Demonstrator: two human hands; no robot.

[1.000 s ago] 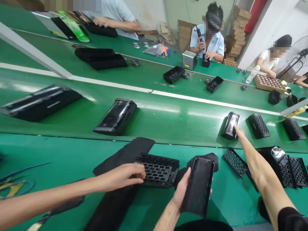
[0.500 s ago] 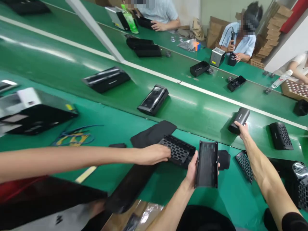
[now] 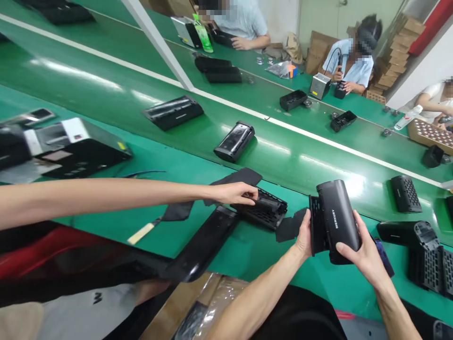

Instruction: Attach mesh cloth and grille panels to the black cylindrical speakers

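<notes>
In front of me, my left hand [image 3: 303,237] is closed on the edge of a black slotted plastic panel [image 3: 317,236], held upright. My right hand [image 3: 366,252] grips a black speaker housing [image 3: 341,215] with white lettering, thumb across its lower front. The housing overlaps the panel's right side; whether they touch is hard to tell. Just left of my left hand lie thin black sheets [image 3: 290,227]. Farther left a co-worker's hand [image 3: 239,192] reaches in to an open black perforated part [image 3: 271,215] and holds a dark piece there.
A green conveyor [image 3: 283,158] crosses beyond the bench, carrying black housings such as one with a glossy face [image 3: 234,141]. At right sit stacked perforated parts [image 3: 431,269]. A long black panel [image 3: 203,248] lies at left, near a grey box machine [image 3: 83,146]. People work across the line.
My right hand has lifted the housing off the conveyor and brought it beside the panel in my left hand. The panel has turned edge-on. The co-worker's hand now holds a dark piece over the perforated part.
</notes>
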